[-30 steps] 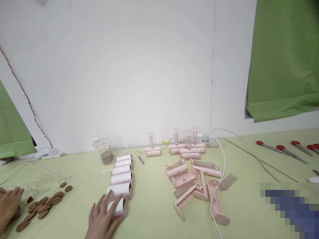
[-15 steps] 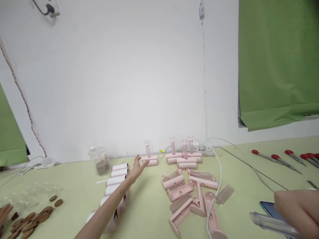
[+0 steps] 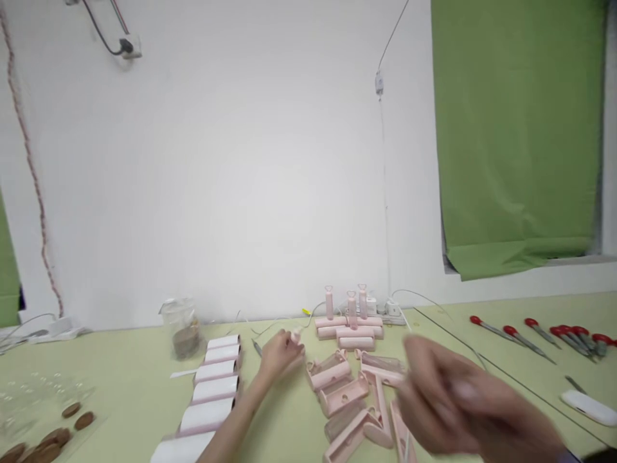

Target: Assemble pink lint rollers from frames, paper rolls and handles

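My left hand reaches over the middle of the table, its fingers closed on a small pink plastic piece, mostly hidden. My right hand, blurred by motion, is raised at the right with curled fingers; what they hold is hidden. Between the hands lie several loose pink holders, some with clear windows. Behind them, several pink cylinders lie together, with slim pink tubes with heart-shaped tops standing upright on them. A row of white-topped pink cylinders runs beside my left forearm.
Brown discs and clear plastic pieces lie at far left. A clear plastic cup stands near the wall. Several red-ended tools and a white oblong object are at right. A thin cable crosses the table.
My left hand has closed; the pink pair with an upright tube near it no longer stands there. My right hand has moved left and up; the clear tube-like item it held no longer shows.
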Action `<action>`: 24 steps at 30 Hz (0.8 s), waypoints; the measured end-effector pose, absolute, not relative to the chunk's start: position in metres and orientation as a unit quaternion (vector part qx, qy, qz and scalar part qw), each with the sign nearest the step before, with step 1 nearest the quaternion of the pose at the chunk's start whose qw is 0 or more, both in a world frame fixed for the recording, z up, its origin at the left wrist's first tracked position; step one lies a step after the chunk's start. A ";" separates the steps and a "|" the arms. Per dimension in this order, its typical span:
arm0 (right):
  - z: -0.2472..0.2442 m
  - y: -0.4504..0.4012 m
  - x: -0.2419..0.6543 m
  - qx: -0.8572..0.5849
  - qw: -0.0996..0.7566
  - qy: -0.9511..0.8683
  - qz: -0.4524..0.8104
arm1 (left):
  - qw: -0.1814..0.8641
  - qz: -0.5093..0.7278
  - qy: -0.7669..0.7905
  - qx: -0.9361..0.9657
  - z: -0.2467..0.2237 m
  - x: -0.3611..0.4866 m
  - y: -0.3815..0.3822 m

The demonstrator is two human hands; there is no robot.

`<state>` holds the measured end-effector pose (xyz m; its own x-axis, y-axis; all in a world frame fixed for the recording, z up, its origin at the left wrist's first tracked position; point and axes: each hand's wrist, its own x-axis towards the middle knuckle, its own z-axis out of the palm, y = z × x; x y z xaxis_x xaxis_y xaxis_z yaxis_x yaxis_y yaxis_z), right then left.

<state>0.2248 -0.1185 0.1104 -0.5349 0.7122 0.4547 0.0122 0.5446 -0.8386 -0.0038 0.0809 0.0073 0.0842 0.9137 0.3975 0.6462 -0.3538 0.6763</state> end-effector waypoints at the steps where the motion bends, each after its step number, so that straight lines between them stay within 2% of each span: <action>1: 0.115 -0.113 0.213 -0.241 0.425 -0.777 0.397 | 0.156 0.399 0.534 0.729 0.003 -0.005 0.065; 4: 0.122 -0.091 0.184 -0.341 0.406 -0.812 0.244 | 0.149 0.391 0.517 0.747 -0.007 -0.009 0.025; 8: 0.106 -0.066 0.166 -0.426 0.281 -0.857 0.073 | 0.168 0.398 0.543 0.720 -0.014 -0.013 -0.008; 11: 0.090 -0.058 0.160 -0.428 0.232 -0.873 0.040 | 0.192 0.414 0.555 0.696 -0.015 -0.012 -0.024; 17: 0.074 -0.058 0.141 -0.487 0.237 -0.841 -0.011 | 0.227 0.425 0.543 0.688 -0.012 -0.007 -0.041; 24: 0.078 -0.059 0.145 -0.515 0.206 -0.832 0.005 | 0.234 0.448 0.588 0.631 -0.011 -0.014 -0.031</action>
<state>0.1447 -0.0590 0.0775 -0.3855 0.8588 0.3375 0.8547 0.4702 -0.2201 -0.0137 -0.0313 -0.0112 -0.0932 0.9526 0.2896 0.5326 -0.1980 0.8229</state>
